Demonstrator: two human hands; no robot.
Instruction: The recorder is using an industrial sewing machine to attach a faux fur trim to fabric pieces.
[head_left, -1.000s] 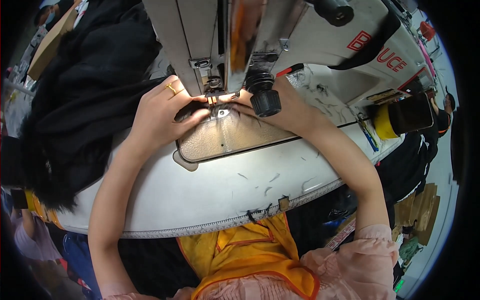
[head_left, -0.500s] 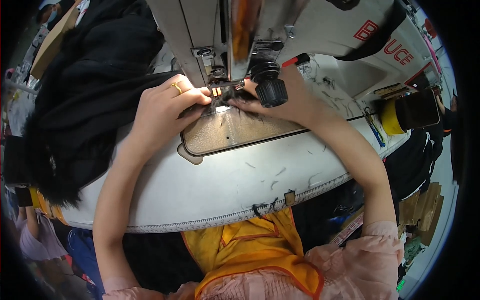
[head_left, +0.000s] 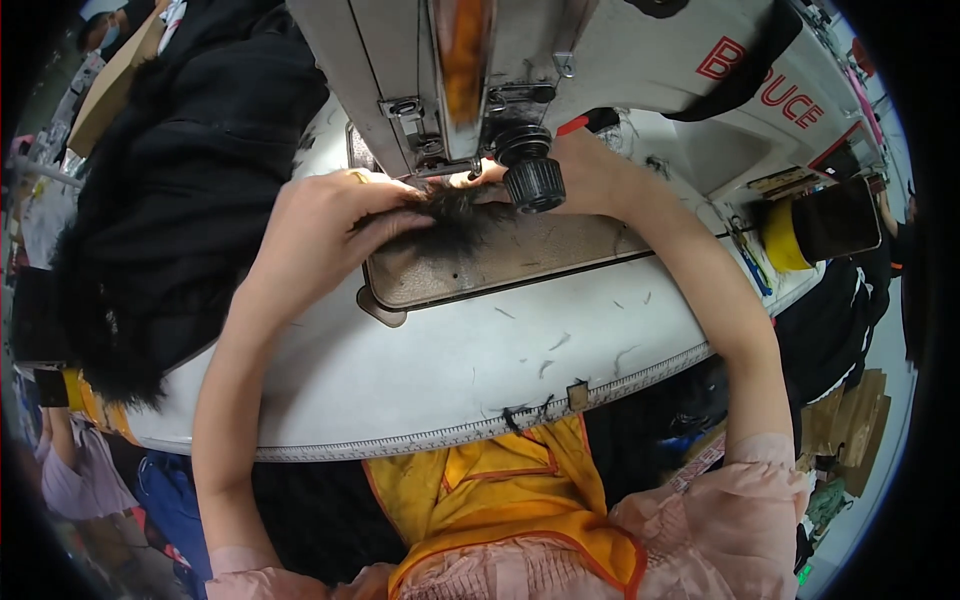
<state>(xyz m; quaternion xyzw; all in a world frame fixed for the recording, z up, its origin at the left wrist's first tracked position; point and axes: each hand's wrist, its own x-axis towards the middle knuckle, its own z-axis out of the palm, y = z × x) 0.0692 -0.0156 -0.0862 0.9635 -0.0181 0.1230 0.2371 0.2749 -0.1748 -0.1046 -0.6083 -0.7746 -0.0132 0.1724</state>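
Under the sewing machine [head_left: 390,70], black fur [head_left: 460,218] between both hands [head_left: 325,222] [head_left: 592,178].

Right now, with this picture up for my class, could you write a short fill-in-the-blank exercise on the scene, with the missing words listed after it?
1. The fluffy fur held by the left hand is the colour ____.
2. A gold-coloured ring is worn on the ____ hand.
3. On the sewing machine, a ridged knob hides part of the ____ hand.
4. The person's ruffled sleeves are the colour ____.

Missing words: black; left; right; pink.
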